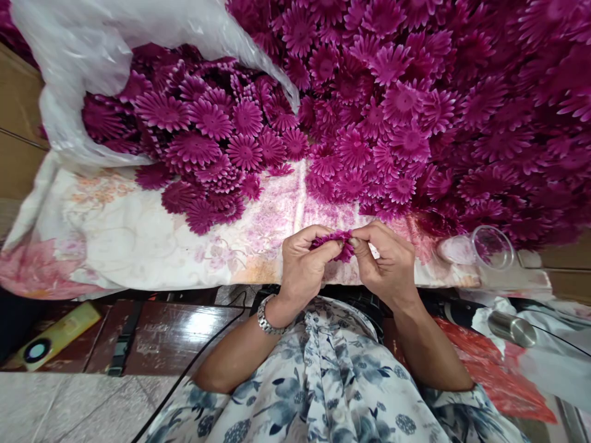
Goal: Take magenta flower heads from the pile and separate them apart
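Observation:
Between my two hands, just above the near edge of the cloth-covered table [249,264], is a small magenta artificial flower [342,237]. My left hand [305,261] pinches its left side with thumb and fingers. On the other side, my right hand [385,258] closes thumb and forefinger at the flower's right edge. The fingertips partly hide the petals. Beyond my hands a large heap of loose magenta flower heads [401,123] spreads to the back and right. More flower heads, some in stacks [207,147], spill out of a clear plastic bag [92,55] at the left.
A clear plastic cup [493,247] lies on its side near the table's right front edge. Below it are a metal cylinder [512,329] and a red plastic bag [498,369]. A yellow object with a round dark dial [60,335] rests on the brown bench [161,335] at lower left.

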`<state>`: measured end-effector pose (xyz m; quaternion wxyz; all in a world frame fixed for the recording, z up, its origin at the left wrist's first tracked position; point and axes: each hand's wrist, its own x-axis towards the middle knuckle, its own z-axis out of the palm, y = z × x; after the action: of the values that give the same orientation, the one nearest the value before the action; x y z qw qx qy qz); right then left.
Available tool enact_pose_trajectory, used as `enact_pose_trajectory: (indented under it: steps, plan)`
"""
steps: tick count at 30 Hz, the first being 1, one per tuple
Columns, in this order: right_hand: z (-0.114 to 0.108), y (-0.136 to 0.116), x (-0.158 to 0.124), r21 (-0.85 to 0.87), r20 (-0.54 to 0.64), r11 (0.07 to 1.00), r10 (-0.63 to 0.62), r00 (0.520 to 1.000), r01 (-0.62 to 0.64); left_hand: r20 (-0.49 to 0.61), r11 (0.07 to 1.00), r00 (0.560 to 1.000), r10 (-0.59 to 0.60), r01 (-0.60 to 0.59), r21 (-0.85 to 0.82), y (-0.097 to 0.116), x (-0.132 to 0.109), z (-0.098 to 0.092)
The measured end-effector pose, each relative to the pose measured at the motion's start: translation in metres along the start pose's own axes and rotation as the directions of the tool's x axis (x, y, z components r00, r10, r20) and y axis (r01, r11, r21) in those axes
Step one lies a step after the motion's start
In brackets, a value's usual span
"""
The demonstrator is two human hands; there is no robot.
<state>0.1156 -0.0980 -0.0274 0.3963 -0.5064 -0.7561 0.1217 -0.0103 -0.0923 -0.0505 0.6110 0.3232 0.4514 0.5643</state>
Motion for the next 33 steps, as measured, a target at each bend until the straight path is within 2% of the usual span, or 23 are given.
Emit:
enact_pose_trajectory:
  steps: [6, 10, 14, 17, 19, 22, 25, 30, 33]
  plan:
    - [-0.002, -0.001, 0.003, -0.009, 0.027, 1.000, -0.015, 1.000, 0.015, -0.008, 0.998, 0.999, -0.048, 0.048, -0.050, 0.003, 0.002, 0.000]
    - [-0.001, -0.001, 0.003, -0.065, 0.043, 0.995, -0.068, 0.997, 0.071, 0.003, 1.000, 1.000, 0.005, -0.004, -0.031, 0.002, 0.001, -0.001]
    - [-0.004, 0.002, 0.003, -0.085, 0.062, 0.994, -0.068, 0.996, 0.073, -0.006, 0.999, 0.999, 0.048, -0.048, 0.014, 0.001, 0.003, -0.005]
    - [-0.011, 0.008, 0.005, -0.148, -0.032, 0.987, -0.068, 0.997, 0.063, -0.103, 0.998, 0.993, 0.062, -0.061, 0.008, 0.001, 0.007, -0.011]
    - [-0.015, 0.012, 0.006, -0.172, -0.061, 0.984, -0.060, 0.996, 0.049, -0.125, 0.998, 0.990, 0.061, -0.058, 0.023, 0.001, 0.009, -0.014]
    - [-0.016, 0.017, 0.006, -0.115, -0.037, 0.993, -0.006, 0.999, 0.002, -0.044, 0.996, 0.998, 0.034, -0.030, 0.082, 0.001, 0.011, -0.015]
    - [-0.018, 0.025, 0.004, -0.093, -0.133, 0.992, 0.075, 0.988, -0.088, -0.025, 0.995, 0.999, -0.047, 0.049, 0.082, 0.002, 0.012, -0.015]
    - [-0.035, 0.045, 0.000, -0.294, -0.294, 0.945, 0.055, 0.954, -0.145, -0.028, 0.989, 0.990, -0.135, 0.136, 0.062, 0.006, 0.015, -0.012]
    - [-0.034, 0.047, -0.004, -0.135, -0.316, 0.958, 0.199, 0.928, -0.251, -0.020, 0.987, 0.989, -0.149, 0.150, 0.062, 0.005, 0.015, -0.009]
